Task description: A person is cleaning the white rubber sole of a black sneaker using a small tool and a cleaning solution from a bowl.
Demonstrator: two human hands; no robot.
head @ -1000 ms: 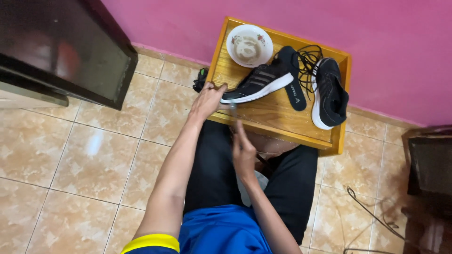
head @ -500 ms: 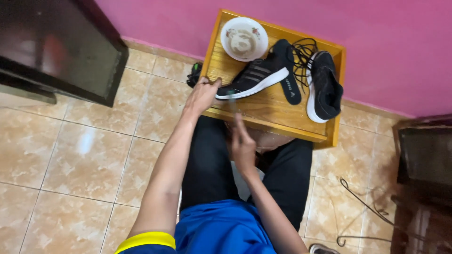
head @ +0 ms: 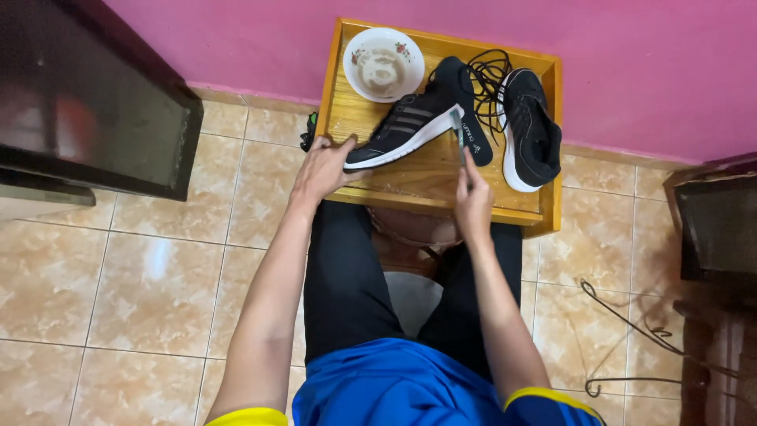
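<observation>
Grip check: the left hand (head: 322,168) is pressing down on the toe of a black sneaker (head: 404,128) with a white sole, fingers spread over the front and thumb at the sole edge. The right hand (head: 473,201) is pinching a thin, pale, stick-like tool (head: 458,134), fingers pressed together around its lower end, with the upper end touching the sneaker's heel; what kind of tool it is cannot be told. The sneaker is lying on its side across the middle of a small yellow wooden worktop (head: 430,170) with a raised rim, toe near the front-left edge.

Risks noted:
- Only the toe is being steadied, so the heel may be swinging away under sideways pressure from the tool.
- The tool is being held far from its working end, so it could be slipping off the sole and striking the black insole (head: 467,110) just behind.
- Loose black laces (head: 489,75) are lying tangled between this sneaker and the second sneaker (head: 530,130); a snag could be dragging either one.
- A white floral bowl (head: 384,64) is sitting near the back-left corner, close to the sneaker; a shove could be knocking it toward the pink wall (head: 631,55).
- The worktop is resting low before the person's knees, and a leg movement could be jolting it.
</observation>
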